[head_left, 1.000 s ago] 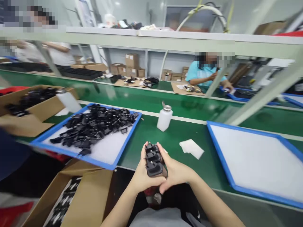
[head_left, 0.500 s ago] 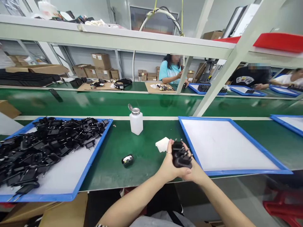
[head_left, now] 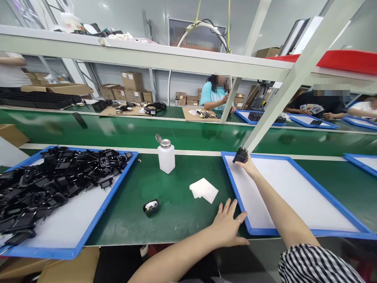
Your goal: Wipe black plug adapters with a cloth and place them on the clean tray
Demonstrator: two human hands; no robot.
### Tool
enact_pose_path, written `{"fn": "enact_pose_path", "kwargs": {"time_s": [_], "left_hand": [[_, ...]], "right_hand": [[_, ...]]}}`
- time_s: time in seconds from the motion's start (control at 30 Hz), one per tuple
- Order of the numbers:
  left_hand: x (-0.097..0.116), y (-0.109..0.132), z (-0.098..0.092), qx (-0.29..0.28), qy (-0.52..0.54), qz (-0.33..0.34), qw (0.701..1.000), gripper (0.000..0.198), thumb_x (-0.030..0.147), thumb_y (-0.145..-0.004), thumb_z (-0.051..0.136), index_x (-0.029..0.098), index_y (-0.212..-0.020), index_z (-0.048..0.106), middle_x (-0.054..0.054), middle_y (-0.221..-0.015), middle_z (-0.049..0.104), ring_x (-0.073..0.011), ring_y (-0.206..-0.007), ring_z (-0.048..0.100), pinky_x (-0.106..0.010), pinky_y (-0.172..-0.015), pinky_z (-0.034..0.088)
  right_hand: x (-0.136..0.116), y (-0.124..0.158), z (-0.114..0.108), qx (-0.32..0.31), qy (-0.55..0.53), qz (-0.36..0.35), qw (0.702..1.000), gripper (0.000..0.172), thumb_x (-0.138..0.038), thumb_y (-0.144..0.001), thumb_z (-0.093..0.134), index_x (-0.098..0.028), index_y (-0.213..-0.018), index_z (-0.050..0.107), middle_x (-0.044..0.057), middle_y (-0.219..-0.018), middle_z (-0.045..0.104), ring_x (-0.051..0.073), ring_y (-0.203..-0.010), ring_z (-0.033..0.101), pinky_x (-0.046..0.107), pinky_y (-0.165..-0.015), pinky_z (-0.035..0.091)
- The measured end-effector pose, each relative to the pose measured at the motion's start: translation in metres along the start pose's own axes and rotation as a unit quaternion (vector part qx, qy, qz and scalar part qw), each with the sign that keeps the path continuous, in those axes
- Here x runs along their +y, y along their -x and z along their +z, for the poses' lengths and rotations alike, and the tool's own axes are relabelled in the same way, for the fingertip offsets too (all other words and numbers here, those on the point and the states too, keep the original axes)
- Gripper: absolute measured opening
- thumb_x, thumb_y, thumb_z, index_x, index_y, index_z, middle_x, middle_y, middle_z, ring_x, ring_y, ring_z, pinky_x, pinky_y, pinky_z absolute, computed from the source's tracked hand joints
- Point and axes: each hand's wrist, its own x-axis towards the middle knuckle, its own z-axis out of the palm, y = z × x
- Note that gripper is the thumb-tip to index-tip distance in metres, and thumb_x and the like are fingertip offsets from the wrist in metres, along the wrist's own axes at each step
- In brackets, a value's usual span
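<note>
My right hand (head_left: pixel 249 165) is closed around black plug adapters (head_left: pixel 240 155) with metal pins pointing up, at the far left corner of the blue-rimmed white tray (head_left: pixel 294 230). How many it holds I cannot tell. My left hand (head_left: pixel 228 224) lies with fingers spread on the green bench, its fingertips beside that tray's left rim; a ring shows on one finger. Just beyond it is a folded white cloth or paper (head_left: pixel 204 190). A white bottle with a flipped-up metal lid (head_left: pixel 166 158) stands farther back. Left of the cloth sits a small black oval case with white contents (head_left: pixel 151 207).
At left, another blue-rimmed tray (head_left: pixel 110 200) carries a heap of black plug adapters (head_left: pixel 59 181). A slanted white post (head_left: pixel 271 102) rises behind the right tray. Across the green divider (head_left: pixel 132 129), several people sit at trays. A further tray (head_left: pixel 361 161) lies at far right.
My hands have parted. The right one has carried black plug adapters forward to the right tray's far left corner; the left has let go and opened over the bench. The white cloth is now uncovered.
</note>
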Motion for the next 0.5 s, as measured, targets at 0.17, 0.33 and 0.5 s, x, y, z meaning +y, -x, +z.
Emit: {"fn": "enact_pose_path", "kwargs": {"time_s": [0.17,0.33,0.5], "left_hand": [[-0.010,-0.005,0.012,-0.017,-0.036,-0.001,0.999,0.081,0.047,-0.056,0.060,0.023,-0.124,0.025,-0.018,-0.133,0.015,-0.0351,-0.121,0.010,-0.057,-0.092,0.007],[-0.011,-0.005,0.016,-0.016,-0.040,-0.009,0.999,0.080,0.051,-0.058,0.057,0.023,-0.125,0.023,-0.018,-0.133,0.016,-0.0342,-0.121,0.010,-0.057,-0.092,0.005],[-0.010,-0.004,0.018,-0.013,-0.047,-0.003,0.999,0.077,0.050,-0.062,0.054,0.022,-0.125,0.021,-0.019,-0.133,0.016,-0.0334,-0.122,0.008,-0.056,-0.093,0.003]], "right_hand": [[0.006,-0.014,0.018,-0.091,0.063,-0.046,0.993,0.087,-0.034,-0.044,0.067,-0.015,-0.118,0.024,0.013,-0.110,0.045,0.024,-0.099,0.046,0.041,-0.086,0.034],[0.004,-0.022,0.003,-0.159,0.137,-0.079,0.975,0.055,-0.031,-0.040,0.070,-0.017,-0.090,0.050,0.010,-0.098,0.052,0.028,-0.098,0.045,0.045,-0.089,0.030],[0.007,-0.026,-0.008,-0.199,0.207,-0.066,0.956,0.040,-0.032,-0.045,0.066,-0.019,-0.080,0.054,0.008,-0.087,0.057,0.028,-0.087,0.052,0.047,-0.081,0.038]]}}
